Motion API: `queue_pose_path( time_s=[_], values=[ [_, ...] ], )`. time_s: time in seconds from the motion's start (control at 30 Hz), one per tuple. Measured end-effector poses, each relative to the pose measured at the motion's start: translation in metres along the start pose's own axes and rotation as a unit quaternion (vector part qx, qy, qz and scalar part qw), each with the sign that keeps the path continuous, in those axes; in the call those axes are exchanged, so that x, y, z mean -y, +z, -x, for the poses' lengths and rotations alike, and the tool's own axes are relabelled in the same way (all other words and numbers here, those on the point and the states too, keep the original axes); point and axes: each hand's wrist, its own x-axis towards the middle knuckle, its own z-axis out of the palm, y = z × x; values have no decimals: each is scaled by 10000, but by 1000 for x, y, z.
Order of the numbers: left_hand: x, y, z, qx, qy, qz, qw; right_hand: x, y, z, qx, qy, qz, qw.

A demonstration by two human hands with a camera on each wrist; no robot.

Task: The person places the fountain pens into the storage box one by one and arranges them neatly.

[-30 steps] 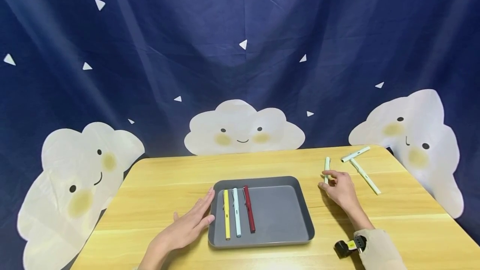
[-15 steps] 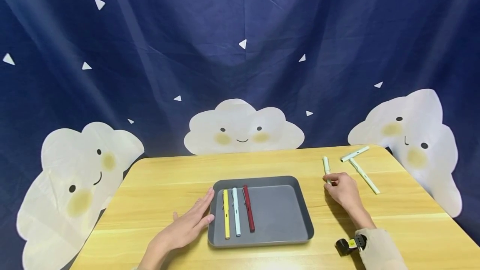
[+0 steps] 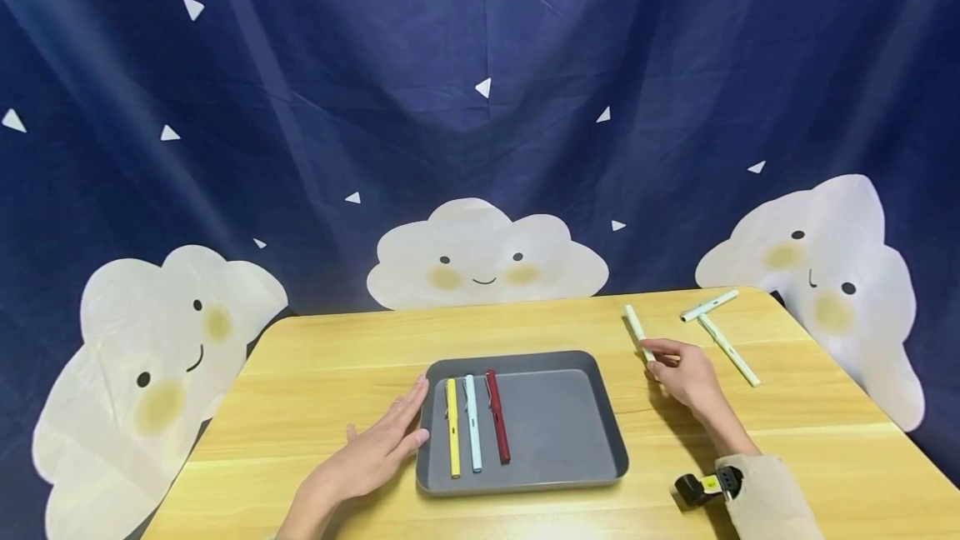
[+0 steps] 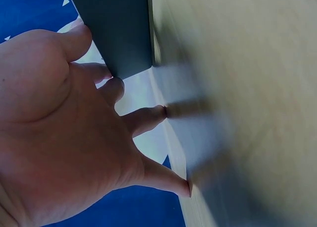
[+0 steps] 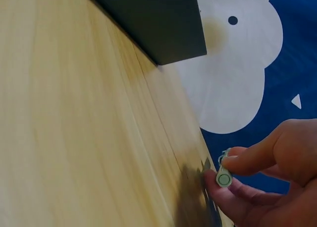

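Note:
My right hand (image 3: 684,369) pinches a pale green pen (image 3: 635,325) between thumb and fingers, to the right of a dark grey tray (image 3: 558,432). The right wrist view shows the pen's round end (image 5: 224,180) pointing at the camera, close over the wood. Fingers spread, my left hand (image 3: 375,450) lies along the tray's left side; its fingertips are right at the tray wall (image 4: 121,33) in the left wrist view. Inside the tray, side by side in its left half, lie a yellow pen (image 3: 453,432), a light blue pen (image 3: 473,427) and a dark red pen (image 3: 498,423).
Near the table's far right corner lie a pale blue pen (image 3: 712,305) and a pale green pen (image 3: 731,351), almost touching end to end. The wooden table (image 3: 330,357) backs onto a blue curtain (image 3: 420,107) with printed clouds.
The right hand has lifted the pale green pen from the table and turned it, its far end tipping left. The left hand and tray have stayed in place.

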Motion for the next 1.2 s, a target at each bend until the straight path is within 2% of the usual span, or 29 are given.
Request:
queue_pose_path(
  time_s=[0.3, 0.43, 0.6, 0.77, 1.2],
  values=[
    [-1, -1, 2, 22, -28, 21, 10000, 11, 2, 2, 221, 43, -1037, 9944],
    [-2, -2, 2, -26, 34, 13, 10000, 16, 1, 1, 32, -111, -1538, 9880],
    [-3, -3, 2, -33, 64, 2, 10000, 19, 1, -1, -278, -323, -1828, 9822],
    [-3, -3, 3, -37, 20, 12, 10000, 23, 0, 0, -327, -359, -2130, 9758],
    [-3, -2, 3, -59, 62, -8, 10000, 40, 1, 7, 247, -708, -2996, 9511]
  ],
)
